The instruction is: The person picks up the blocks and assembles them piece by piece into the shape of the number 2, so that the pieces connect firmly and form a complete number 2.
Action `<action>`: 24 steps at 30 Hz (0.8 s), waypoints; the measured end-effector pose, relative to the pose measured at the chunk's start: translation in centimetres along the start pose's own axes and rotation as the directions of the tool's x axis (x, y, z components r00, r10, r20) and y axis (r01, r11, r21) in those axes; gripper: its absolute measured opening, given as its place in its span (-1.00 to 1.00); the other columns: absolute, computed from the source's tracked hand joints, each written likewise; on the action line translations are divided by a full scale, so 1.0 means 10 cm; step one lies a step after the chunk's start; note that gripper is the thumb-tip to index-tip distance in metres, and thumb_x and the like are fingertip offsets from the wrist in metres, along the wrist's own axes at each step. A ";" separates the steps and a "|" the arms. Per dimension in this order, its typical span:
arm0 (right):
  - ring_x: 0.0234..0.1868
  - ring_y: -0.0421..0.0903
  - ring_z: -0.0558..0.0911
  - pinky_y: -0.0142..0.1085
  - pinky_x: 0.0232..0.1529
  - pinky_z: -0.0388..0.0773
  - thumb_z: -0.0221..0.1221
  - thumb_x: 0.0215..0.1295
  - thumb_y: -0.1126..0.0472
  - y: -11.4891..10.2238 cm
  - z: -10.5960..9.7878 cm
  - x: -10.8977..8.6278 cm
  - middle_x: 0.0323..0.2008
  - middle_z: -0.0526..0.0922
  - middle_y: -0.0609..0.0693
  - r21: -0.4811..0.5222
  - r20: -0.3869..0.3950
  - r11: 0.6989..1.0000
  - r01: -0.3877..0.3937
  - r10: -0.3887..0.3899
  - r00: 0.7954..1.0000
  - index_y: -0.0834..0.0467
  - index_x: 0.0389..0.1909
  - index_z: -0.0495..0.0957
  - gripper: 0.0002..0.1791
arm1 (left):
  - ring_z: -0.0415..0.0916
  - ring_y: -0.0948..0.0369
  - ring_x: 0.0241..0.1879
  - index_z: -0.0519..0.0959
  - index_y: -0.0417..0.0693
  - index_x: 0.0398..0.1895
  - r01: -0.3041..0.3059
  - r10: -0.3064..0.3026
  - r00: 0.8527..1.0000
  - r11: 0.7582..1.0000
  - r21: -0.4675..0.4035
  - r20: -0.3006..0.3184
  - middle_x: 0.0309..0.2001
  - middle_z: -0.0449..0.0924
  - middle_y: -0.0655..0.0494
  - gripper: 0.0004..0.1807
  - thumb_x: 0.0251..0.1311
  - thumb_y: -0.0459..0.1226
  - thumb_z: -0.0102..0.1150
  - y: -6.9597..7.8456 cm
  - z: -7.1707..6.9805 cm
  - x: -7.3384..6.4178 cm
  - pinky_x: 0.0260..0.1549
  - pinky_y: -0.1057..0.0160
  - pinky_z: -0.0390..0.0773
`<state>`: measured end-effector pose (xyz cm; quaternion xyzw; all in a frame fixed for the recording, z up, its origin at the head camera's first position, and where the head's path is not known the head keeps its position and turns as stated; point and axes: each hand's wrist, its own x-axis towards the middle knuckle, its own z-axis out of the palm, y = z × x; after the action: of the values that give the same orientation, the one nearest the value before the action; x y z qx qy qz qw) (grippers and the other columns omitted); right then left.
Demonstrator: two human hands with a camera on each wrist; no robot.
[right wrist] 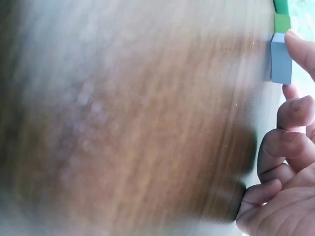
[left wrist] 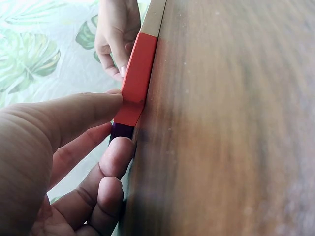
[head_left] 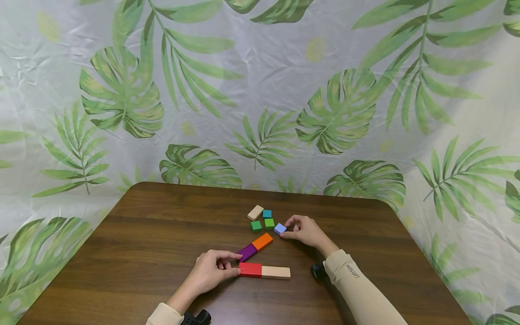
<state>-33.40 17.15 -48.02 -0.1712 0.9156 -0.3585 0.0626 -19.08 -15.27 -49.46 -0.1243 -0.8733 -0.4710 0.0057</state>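
on the grained brown table (head_left: pixel 162 216), the right hand (head_left: pixel 305 231) pinches a smooth, squarish light-blue block (head_left: pixel 280 229), while the left hand (head_left: pixel 210 271), thumb and forefinger parted, touches an oblong red block (head_left: pixel 250 270) and a purple block (head_left: pixel 247 253).

Right hand (right wrist: pixel 291 147) is sitting at the right edge, pinching light blue block (right wrist: pixel 281 61): thumb is overlapping its upper right side, another fingertip is sitting at its lower end. Other fingers are lying bent below. Light green block (right wrist: pixel 282 23) is showing just above the blue one, darker green block (right wrist: pixel 281 6) above that, running off the top. Wood table (right wrist: pixel 147 123) is filling most of view, largely blurred.
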 end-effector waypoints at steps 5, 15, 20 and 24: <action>-0.55 -0.21 0.35 -0.37 -0.43 0.28 0.54 0.25 0.00 0.00 0.01 0.01 -0.59 0.41 -0.12 0.001 0.002 1.000 0.004 -0.004 1.000 0.12 -0.09 0.70 -0.63 | 0.33 0.45 -0.59 0.85 0.18 -0.05 -0.001 0.001 1.000 1.000 0.003 -0.002 -0.52 0.61 0.32 -0.69 0.12 -0.13 0.64 0.00 0.00 0.00 -0.53 0.39 0.28; -0.56 -0.18 0.34 -0.36 -0.46 0.25 0.53 0.27 0.04 -0.02 0.01 0.01 -0.61 0.40 -0.12 0.003 0.011 1.000 0.023 -0.023 1.000 0.12 -0.11 0.71 -0.68 | 0.34 0.45 -0.59 0.85 0.19 -0.06 -0.004 0.004 1.000 1.000 0.009 -0.010 -0.52 0.62 0.34 -0.70 0.11 -0.12 0.64 0.01 0.00 0.00 -0.46 0.37 0.30; -0.57 -0.21 0.33 -0.38 -0.46 0.26 0.52 0.29 0.06 -0.03 0.01 0.04 -0.62 0.42 -0.12 0.008 0.038 0.999 0.043 -0.043 0.998 0.13 -0.10 0.73 -0.70 | 0.34 0.45 -0.59 0.85 0.17 -0.06 -0.003 0.003 1.000 1.000 0.004 -0.005 -0.52 0.61 0.33 -0.70 0.12 -0.13 0.63 0.01 0.00 0.00 -0.48 0.38 0.30; -0.58 -0.20 0.33 -0.38 -0.47 0.26 0.52 0.30 0.08 -0.03 0.02 0.06 -0.63 0.44 -0.12 0.020 0.053 0.998 0.051 -0.052 0.997 0.15 -0.10 0.74 -0.72 | 0.34 0.44 -0.58 0.85 0.17 -0.06 -0.001 0.001 1.000 1.000 0.002 -0.001 -0.52 0.61 0.33 -0.70 0.12 -0.14 0.63 0.01 0.00 0.00 -0.49 0.38 0.30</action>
<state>-33.80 16.63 -47.91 -0.2039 0.9054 -0.3637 0.0795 -19.04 -15.24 -49.35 -0.1245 -0.8737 -0.4703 0.0068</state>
